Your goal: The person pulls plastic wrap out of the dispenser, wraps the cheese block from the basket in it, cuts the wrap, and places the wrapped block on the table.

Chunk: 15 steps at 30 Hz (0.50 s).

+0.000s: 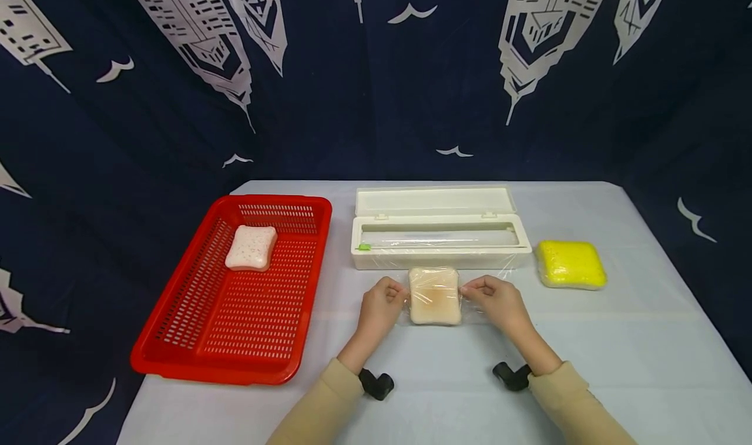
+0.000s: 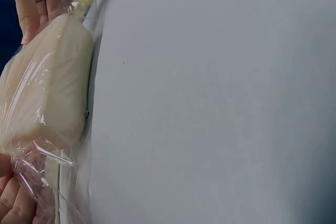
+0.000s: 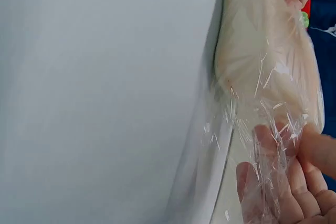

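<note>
A thick, toast-shaped bread slice (image 1: pixel 435 298) stands between my hands with clear plastic wrap (image 3: pixel 273 77) over it. At its left edge, my left hand (image 1: pixel 382 301) pinches a gathered end of the wrap between thumb and fingers. My right hand (image 1: pixel 498 301) pinches the wrap at the opposite edge, where the film bunches across the fingers in the right wrist view. Creased film lies tight over the bread in the left wrist view. Just behind the bread is a cream wrap dispenser box (image 1: pixel 440 259), its lid raised and a film roll inside.
To the left, a red plastic basket (image 1: pixel 235 373) contains a pale, speckled bread-shaped piece (image 1: pixel 251 248). A yellow block in shiny film (image 1: pixel 571 264) lies right of the dispenser. A small green slider (image 1: pixel 364 246) sits on the dispenser's left front. White cloth (image 1: pixel 440 406) covers the table.
</note>
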Tool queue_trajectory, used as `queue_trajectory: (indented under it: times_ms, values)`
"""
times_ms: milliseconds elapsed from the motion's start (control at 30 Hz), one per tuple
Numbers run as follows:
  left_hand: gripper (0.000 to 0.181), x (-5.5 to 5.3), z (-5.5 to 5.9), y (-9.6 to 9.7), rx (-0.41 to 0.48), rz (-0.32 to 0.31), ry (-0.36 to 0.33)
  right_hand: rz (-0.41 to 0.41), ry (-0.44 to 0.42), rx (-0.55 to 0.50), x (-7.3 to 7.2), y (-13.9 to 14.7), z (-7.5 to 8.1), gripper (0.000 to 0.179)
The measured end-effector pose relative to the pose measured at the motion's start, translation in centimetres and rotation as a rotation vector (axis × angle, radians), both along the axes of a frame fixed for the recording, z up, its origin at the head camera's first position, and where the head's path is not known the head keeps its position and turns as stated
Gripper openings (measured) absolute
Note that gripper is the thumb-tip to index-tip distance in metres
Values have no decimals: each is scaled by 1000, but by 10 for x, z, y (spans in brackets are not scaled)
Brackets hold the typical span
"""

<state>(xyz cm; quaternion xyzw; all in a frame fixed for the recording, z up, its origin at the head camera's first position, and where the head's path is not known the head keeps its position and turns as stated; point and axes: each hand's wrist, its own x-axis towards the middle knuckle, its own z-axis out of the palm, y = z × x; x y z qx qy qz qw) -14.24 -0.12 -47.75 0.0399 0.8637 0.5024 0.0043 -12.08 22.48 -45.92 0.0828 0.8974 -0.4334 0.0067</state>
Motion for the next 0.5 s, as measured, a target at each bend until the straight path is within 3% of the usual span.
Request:
queue_trajectory:
  times_ms: [100,233,367,500]
  values:
    - [5,-2,-1,1,31,-11,-36,5,-12,-13,-2,1,-2,22]
    - [6,-2,0,1,7,-29,-8,-1,-14,-22,-3,-3,-3,22]
    - [7,-3,9,-6,-55,-4,86,-2,30,1,-3,-3,3,20]
    - [12,-9,23,-18,-66,127,240,-20,160,48,-6,-4,17,15]
